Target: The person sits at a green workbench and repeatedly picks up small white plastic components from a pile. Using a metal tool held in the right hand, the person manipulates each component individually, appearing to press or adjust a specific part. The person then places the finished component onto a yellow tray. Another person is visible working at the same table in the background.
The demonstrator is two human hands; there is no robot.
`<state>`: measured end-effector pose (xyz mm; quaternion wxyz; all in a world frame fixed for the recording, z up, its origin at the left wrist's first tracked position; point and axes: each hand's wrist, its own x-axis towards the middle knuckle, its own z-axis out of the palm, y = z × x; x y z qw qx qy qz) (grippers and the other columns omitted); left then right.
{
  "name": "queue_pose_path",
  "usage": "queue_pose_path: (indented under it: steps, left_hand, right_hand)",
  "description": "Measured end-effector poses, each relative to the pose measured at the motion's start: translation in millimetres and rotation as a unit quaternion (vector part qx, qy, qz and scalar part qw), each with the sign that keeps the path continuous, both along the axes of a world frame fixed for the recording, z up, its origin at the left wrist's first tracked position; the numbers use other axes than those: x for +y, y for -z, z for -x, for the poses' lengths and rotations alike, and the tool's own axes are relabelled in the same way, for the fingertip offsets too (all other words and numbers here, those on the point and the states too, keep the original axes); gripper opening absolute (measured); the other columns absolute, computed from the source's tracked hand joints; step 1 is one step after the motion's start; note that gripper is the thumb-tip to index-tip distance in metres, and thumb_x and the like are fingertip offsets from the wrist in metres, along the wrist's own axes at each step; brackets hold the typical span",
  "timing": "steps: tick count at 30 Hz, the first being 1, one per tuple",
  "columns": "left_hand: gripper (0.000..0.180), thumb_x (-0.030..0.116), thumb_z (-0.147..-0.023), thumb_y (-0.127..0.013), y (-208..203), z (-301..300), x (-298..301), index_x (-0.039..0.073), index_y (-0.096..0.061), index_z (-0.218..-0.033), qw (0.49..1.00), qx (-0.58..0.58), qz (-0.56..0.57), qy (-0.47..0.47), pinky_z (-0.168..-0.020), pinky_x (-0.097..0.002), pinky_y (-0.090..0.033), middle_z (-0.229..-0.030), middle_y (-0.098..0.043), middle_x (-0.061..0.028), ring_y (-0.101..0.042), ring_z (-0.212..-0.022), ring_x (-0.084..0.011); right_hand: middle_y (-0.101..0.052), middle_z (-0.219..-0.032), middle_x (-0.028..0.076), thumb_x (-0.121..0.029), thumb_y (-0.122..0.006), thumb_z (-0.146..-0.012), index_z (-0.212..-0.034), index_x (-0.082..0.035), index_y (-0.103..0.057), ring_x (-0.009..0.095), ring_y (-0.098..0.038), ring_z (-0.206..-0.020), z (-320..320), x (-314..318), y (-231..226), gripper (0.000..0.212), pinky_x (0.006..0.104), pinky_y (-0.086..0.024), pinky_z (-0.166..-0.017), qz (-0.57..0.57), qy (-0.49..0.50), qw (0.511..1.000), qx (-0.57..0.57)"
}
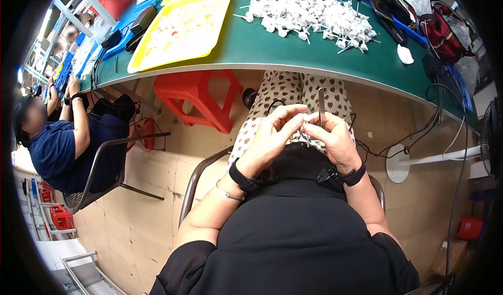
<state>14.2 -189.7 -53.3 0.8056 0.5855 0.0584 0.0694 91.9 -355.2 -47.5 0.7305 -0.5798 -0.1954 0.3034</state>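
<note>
Above my lap, both hands meet with fingers pinched. My left hand point(270, 140) grips a small white part point(307, 118), mostly covered by the fingertips. My right hand point(333, 138) is closed on a thin, flat metal blade point(321, 102) that stands up from between its fingers, and its thumb is close to the white part. On the green table point(251, 46) ahead lies a heap of small white plastic parts with thin stems point(314, 12). To its left, a yellow tray point(212, 46) holds more small whitish pieces.
A red stool point(191, 93) stands under the table. At far left a person in dark blue point(63, 143) sits at the same bench. Bags and a blue tray crowd the table's right end. Cables hang beside a white fan stand point(398, 164). A loose white scrap point(404, 54) lies near the edge.
</note>
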Motion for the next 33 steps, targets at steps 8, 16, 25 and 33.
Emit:
queue_pose_path:
  steps: [8,16,25,33]
  left_hand:
    - [0.022,0.018,-0.099,-0.067,6.5,-0.9,12.6,0.004,-0.066,-0.117,0.990,0.031,0.130,0.051,-0.074,-0.0236,-0.049,-0.098,-0.067,-0.0006,-0.057,-0.080,-0.0063]
    - [0.021,0.018,-0.100,-0.065,8.8,-2.5,14.2,0.004,-0.066,-0.115,0.974,0.029,0.219,0.058,-0.075,-0.0229,-0.051,-0.097,-0.067,-0.0007,-0.062,-0.084,-0.0068]
    - [0.019,0.019,-0.099,-0.062,3.5,-2.6,17.0,0.005,-0.068,-0.110,0.966,0.059,0.244,0.067,-0.071,-0.0234,-0.049,-0.087,-0.064,0.0025,-0.059,-0.076,-0.0064]
    - [0.014,0.018,-0.098,-0.062,7.9,-1.9,14.5,0.007,-0.068,-0.105,0.954,0.077,0.282,0.063,-0.067,-0.0240,-0.046,-0.089,-0.062,0.0028,-0.055,-0.078,-0.0067]
  right_hand:
    - [-0.073,-0.094,0.007,-0.009,-0.067,-0.096,-0.105,0.004,-0.068,0.012,-0.068,-0.087,0.7,-0.4,-3.8,0.015,0.0265,-0.053,-0.082,0.042,-0.054,0.997,-0.028]
    - [-0.068,-0.085,0.001,-0.013,-0.069,-0.097,-0.102,0.001,-0.068,0.008,-0.061,-0.078,-0.7,2.5,6.2,0.015,0.0237,-0.049,-0.073,0.020,-0.055,0.998,-0.036]
    - [-0.066,-0.084,0.000,-0.014,-0.068,-0.098,-0.101,0.000,-0.068,0.007,-0.060,-0.076,0.7,2.3,3.1,0.015,0.0233,-0.048,-0.072,0.023,-0.055,0.998,-0.029]
    - [-0.061,-0.078,-0.002,-0.015,-0.066,-0.099,-0.092,-0.002,-0.064,0.006,-0.056,-0.074,3.3,2.7,6.7,0.015,0.0228,-0.047,-0.068,0.037,-0.035,0.997,-0.053]
